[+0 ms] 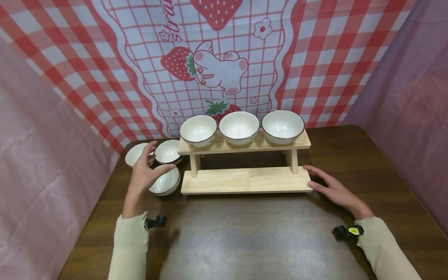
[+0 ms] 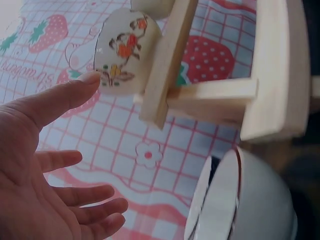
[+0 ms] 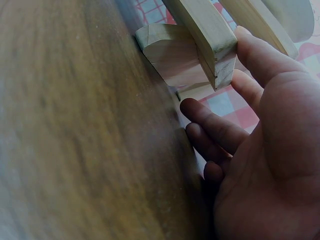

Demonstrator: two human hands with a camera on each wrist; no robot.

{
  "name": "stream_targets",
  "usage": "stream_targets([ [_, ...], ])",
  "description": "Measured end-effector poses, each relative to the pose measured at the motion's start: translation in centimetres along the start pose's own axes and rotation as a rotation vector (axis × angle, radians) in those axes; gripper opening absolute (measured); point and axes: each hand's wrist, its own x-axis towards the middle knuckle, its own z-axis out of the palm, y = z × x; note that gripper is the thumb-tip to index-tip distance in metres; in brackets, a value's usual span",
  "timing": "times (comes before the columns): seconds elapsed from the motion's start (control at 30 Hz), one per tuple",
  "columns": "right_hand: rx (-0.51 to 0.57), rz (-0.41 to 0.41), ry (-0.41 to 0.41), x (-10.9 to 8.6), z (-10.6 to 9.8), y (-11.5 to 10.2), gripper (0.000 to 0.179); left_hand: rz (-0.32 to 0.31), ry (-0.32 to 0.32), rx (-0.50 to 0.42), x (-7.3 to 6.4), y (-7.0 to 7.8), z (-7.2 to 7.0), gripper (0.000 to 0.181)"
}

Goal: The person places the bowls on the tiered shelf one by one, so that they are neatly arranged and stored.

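Note:
A two-step wooden stand (image 1: 245, 181) carries three white bowls in a row on its upper shelf: a left bowl (image 1: 198, 130), a middle bowl (image 1: 239, 126) and a right bowl (image 1: 282, 125). My left hand (image 1: 142, 177) hovers with spread fingers near more white bowls left of the stand, partly hiding them; one is the front bowl (image 1: 167, 182). Nothing is held in it. At the right end of the lower shelf, thumb and fingertips of my right hand (image 1: 334, 190) touch the wood, the other fingers loosely bent. Painted figures decorate one bowl (image 2: 131, 52) in the left wrist view.
The brown wooden table (image 1: 350, 155) holds everything, with a greyish area (image 1: 259, 237) in front of the stand. Behind hangs a red-and-white strawberry cloth (image 1: 224, 74). Pink curtains (image 1: 52, 163) flank both sides. A back bowl (image 1: 168, 151) stands close to the stand's left end.

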Motion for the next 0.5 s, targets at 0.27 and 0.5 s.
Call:
stream_targets([
  [0.27, -0.025, -0.002, 0.001, -0.1, 0.0, 0.1, 0.055, -0.021, 0.021, 0.069, -1.1, -1.7, -1.3, 0.090],
  [0.5, -0.025, -0.007, -0.001, -0.1, 0.0, -0.1, 0.055, -0.047, 0.022, 0.085, -2.1, -3.4, -1.9, 0.091],
])
